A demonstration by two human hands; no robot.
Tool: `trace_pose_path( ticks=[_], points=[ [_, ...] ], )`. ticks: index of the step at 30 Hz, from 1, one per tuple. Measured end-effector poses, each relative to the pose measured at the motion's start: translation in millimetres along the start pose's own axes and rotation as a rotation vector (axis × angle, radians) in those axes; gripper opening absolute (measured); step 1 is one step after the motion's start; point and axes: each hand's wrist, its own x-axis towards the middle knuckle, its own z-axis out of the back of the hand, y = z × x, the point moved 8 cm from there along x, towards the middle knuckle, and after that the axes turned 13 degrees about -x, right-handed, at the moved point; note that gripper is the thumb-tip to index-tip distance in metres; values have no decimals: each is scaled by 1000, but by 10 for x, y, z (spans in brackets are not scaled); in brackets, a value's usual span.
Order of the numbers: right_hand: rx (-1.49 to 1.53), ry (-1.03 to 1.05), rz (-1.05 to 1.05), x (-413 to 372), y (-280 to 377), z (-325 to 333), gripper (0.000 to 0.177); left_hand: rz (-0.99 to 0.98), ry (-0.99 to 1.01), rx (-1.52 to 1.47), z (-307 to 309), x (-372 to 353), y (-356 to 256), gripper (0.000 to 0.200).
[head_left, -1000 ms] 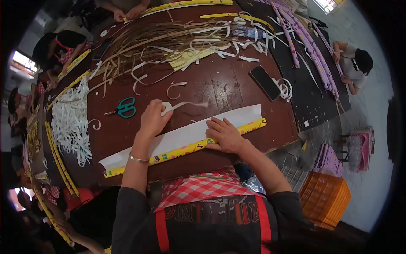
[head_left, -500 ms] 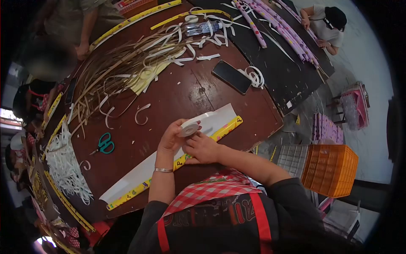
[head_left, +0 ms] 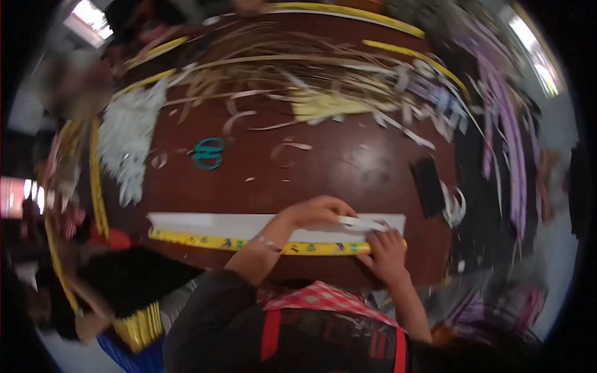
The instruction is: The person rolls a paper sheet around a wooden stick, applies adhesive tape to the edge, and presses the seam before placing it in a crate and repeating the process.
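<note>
A white sheet with a yellow patterned rolled edge (head_left: pixel 311 248) lies lengthwise on the table in front of me. My left hand (head_left: pixel 317 212) is closed around a roll of white tape (head_left: pixel 357 222), held just above the sheet's white part (head_left: pixel 214 221). Close to the right end, my right hand (head_left: pixel 387 252) straddles the yellow roll, thumb on the near side and bent fingers on the far side. Its fingertips are beside the tape; motion blur hides whether they touch it.
Teal scissors (head_left: pixel 208 153) lie left of centre. Shredded white strips (head_left: pixel 130 140) are heaped at the left, brown strips (head_left: pixel 261 68) across the back. A dark phone (head_left: pixel 428 186) and a coil of white strip (head_left: pixel 456 205) lie at the right, with purple rolls (head_left: pixel 507 143) beyond.
My view has turned, so the yellow roll now runs level across it. Both hands have moved along the roll toward its right end, the tape roll still in my left hand.
</note>
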Motion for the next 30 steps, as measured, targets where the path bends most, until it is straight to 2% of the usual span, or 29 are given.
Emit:
trace_pose_path(
  ticks=[1,2,3,4,7,9,11,13,15,17,18,20,21,22,25,27,29,30],
  points=[
    [3,-2,0,19,-84,24,48,10,48,46,61,39,69,17],
    [6,-5,27,-3,-119,-4,47,-7,-37,-20,42,33,49,14],
    [-28,2,60,-7,-94,-10,46,111,-129,124,-41,4,-53,12],
    [-71,12,61,-44,-103,-58,46,86,-130,178,63,95,55,13],
    [-210,71,156,-187,-212,-346,49,40,-170,44,-17,120,30,21],
    [-177,67,164,-108,-89,-153,46,135,-246,120,-111,143,31,29],
    [-198,-5,202,-151,-68,-197,45,52,-196,47,-162,413,229,32],
    [-157,108,179,-104,-106,-217,45,77,-177,28,-235,526,278,30],
    [-186,116,229,-100,-115,-240,43,38,-180,-90,-218,622,313,26],
    [-225,32,231,-200,-228,-345,44,49,-195,-75,-219,558,256,25],
    [-226,24,236,-65,-53,-110,44,74,-202,-51,-206,537,230,23],
    [-153,426,47,230,278,283,45,108,-153,-56,-168,609,311,25],
    [-62,237,132,-47,-109,-85,45,148,-102,-69,-121,684,454,28],
    [-61,232,143,-136,-353,-370,45,-211,239,210,-77,888,533,37],
    [92,-43,392,-254,-496,-527,38,-200,230,293,-148,873,561,42],
    [114,-27,358,-262,-639,-594,38,-278,274,374,-153,916,612,36],
    [152,-2,284,-236,-442,-477,37,-359,321,459,-55,1094,808,30],
    [170,13,244,-232,-441,-441,36,-213,293,278,104,1288,1075,24]
  ],
)
